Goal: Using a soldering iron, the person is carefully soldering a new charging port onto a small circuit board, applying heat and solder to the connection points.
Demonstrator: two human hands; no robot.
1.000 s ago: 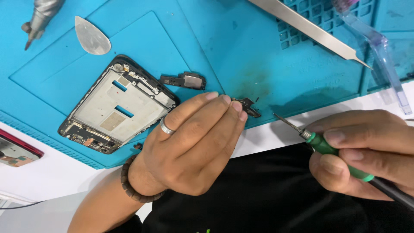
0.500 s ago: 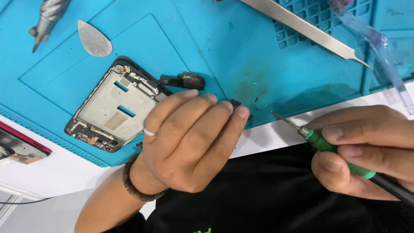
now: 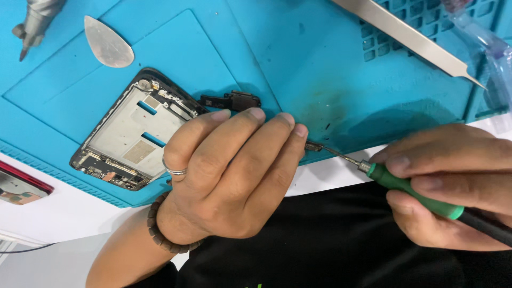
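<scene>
Two hands are working at the near edge of the blue mat [image 3: 341,80]. The left hand [image 3: 229,176], fingers pressed together, is pinching a small dark part [image 3: 313,145]. The right hand [image 3: 448,184] is gripping a green screwdriver [image 3: 413,186], its tip touching that part. I think the pinch should be firm and the tip straight, because the part is tiny.

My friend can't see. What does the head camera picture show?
A right hand points a green screwdriver at a tiny dark part by the fingertips of the left hand, at the edge of a blue mat. An opened phone frame, a pick and tweezers lie on the mat.
</scene>
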